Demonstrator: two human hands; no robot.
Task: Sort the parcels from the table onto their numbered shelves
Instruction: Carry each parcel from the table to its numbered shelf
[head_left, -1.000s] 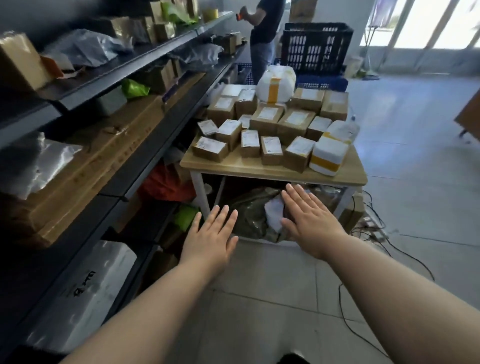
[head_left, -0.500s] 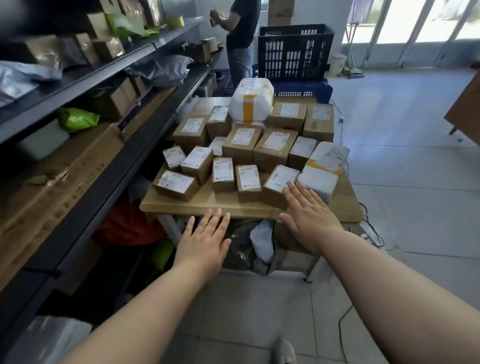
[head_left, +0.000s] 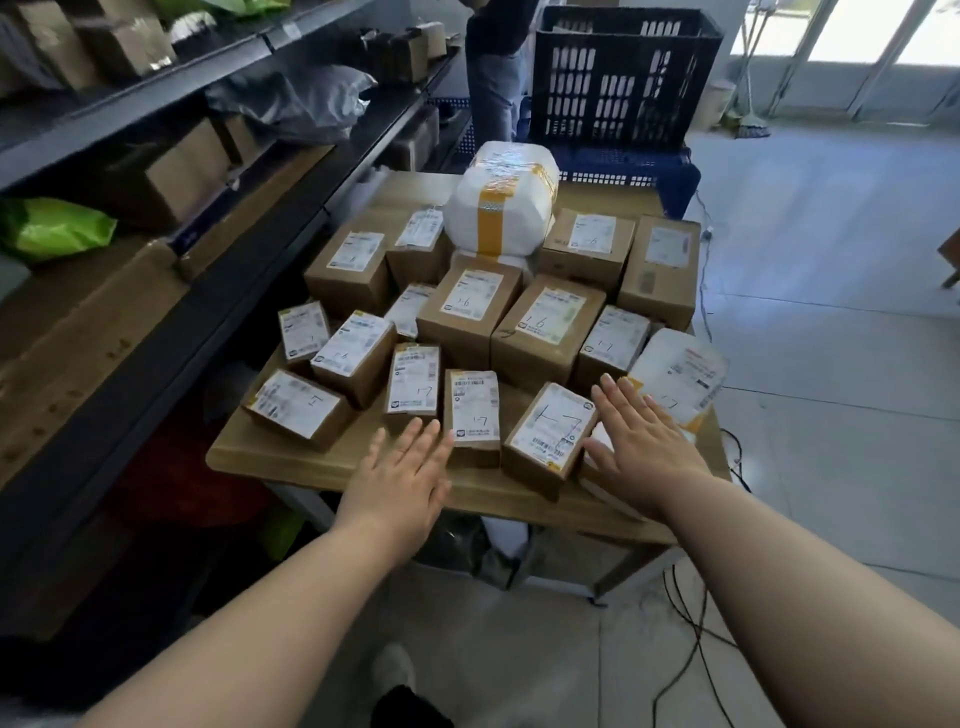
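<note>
**At the Sorting Table: Hand and Parcel Positions**

Over the near edge of the table, your left fingers (head_left: 421, 441) are straight and held close together, pointing away from you. Their tips lie just beside the near left corner of a narrow box (head_left: 471, 410). Your left hand (head_left: 400, 478) holds nothing. Your right fingers (head_left: 621, 402) are straight and slightly spread over a white parcel (head_left: 680, 364) banded with yellow tape; contact cannot be confirmed. Your right hand (head_left: 641, 441) holds nothing, and its thumb lies just beside the right flank of the 1-7 box (head_left: 550, 431).

The 1-7 box sits between your hands near the table's front edge. Its long axis runs away from you, with the far end leaning slightly right. It is brown cardboard with a white label facing up, which bears a handwritten "1-7" and a barcode at the near end.

More brown parcels, labels up, crowd the wooden table (head_left: 291, 460). A large white bundle (head_left: 501, 202) with yellow tape stands on the far stack.

Dark shelves (head_left: 208, 322) run along your left and hold boxes and a green bag (head_left: 52, 228). Beyond the table, a black crate (head_left: 623, 73) rests on a blue crate (head_left: 623, 166), and a person (head_left: 493, 78) stands beside them. Cables (head_left: 691, 649) lie on the tiled floor (head_left: 831, 260) at right.
</note>
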